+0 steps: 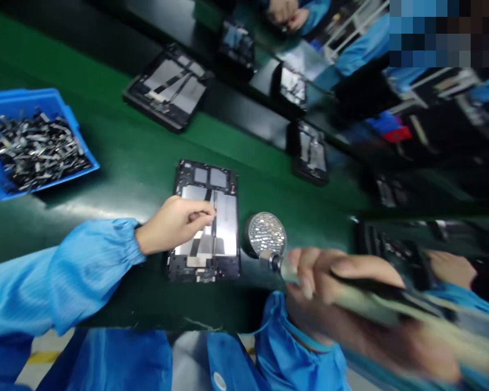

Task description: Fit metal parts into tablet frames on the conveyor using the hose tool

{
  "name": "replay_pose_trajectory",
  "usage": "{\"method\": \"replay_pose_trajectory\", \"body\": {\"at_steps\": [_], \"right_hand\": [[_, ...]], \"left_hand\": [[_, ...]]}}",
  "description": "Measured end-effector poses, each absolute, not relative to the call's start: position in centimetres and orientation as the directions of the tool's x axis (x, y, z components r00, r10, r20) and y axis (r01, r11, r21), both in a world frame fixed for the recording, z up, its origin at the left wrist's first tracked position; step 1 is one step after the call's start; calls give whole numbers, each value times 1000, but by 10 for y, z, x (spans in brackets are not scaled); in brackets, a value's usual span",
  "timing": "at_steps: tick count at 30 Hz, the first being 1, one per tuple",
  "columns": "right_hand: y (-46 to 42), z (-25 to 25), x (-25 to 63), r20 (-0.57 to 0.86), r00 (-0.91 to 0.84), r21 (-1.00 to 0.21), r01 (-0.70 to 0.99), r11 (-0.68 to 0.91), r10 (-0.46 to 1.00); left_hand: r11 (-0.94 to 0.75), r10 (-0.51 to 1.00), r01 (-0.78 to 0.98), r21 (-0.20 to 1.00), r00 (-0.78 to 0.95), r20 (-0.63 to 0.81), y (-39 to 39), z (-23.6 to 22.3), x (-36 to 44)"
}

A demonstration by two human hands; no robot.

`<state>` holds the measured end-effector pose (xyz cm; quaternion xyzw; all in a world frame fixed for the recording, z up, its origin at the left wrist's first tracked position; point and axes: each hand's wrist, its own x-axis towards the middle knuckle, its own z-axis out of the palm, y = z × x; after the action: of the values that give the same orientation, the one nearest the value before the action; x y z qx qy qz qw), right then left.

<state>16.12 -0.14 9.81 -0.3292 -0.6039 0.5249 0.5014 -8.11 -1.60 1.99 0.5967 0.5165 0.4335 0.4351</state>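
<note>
**A:** Where's the piece lying?

**B:** Black tablet housing, flat on the green conveyor belt, directly ahead of the worker. Silver foil panels fill most of its face.

**A:** Its long axis?

**B:** Runs away from the body, slantwise to the belt edge. The end with two small dark squares points out across the belt. The end with a pale tab faces the worker.

**A:** And the hands?

**B:** Left hand is the nearer, reaching in from the left side and lying over the housing's middle. Its fingertips are pinched narrow on a dark ribbon strip, which runs lengthwise down the foil.

**A:** Right hand?

**B:** Right hand is blurred, off the housing's right long edge. Its fingers are wrapped around a hand tool, whose metal tip points left towards the housing. I can't tell what kind of tool it is.

**A:** What's that round thing?

**B:** A round metal dish, just beside that same edge. Its contents glitter, too small to make out. Farther left sits a blue plastic tote heaped with dark metal strips.
</note>
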Motion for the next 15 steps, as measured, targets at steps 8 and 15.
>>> {"method": "replay_pose_trajectory", "body": {"at_steps": [8,15], "right_hand": [[69,49,159,341,108,-897,-258,358,934],[76,37,149,286,172,-910,-258,323,943]], "left_hand": [[83,993,198,977,-96,-65,4,38,-101],[198,968,223,955,-196,-155,19,44,-112]]}}
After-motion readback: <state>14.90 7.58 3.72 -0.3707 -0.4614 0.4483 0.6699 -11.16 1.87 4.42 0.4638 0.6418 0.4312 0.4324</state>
